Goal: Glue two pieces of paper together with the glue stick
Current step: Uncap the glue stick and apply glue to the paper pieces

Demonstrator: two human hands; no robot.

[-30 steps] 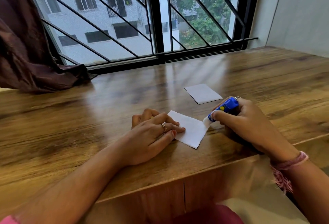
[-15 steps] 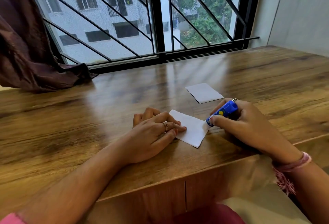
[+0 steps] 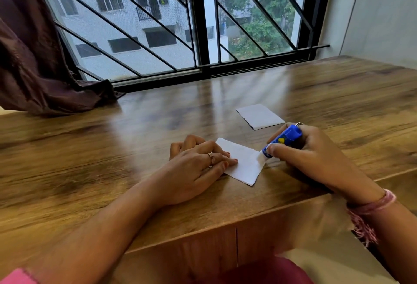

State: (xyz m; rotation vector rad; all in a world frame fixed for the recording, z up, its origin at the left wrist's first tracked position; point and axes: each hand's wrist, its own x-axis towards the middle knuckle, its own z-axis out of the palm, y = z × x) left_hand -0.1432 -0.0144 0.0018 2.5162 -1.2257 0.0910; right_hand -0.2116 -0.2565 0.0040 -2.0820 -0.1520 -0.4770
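Left hand [image 3: 198,166] presses flat fingers [image 3: 222,162] on the near paper [image 3: 242,163], steadying it while right hand [image 3: 316,155] grips the glue stick [image 3: 283,139] against its right edge.

Home room, likely an upper-floor flat: glossy brown wood-grain desk [image 3: 135,170] set right under a black-barred window [image 3: 198,24]; dark maroon curtain [image 3: 29,62] left of window; apartment block and trees outside.
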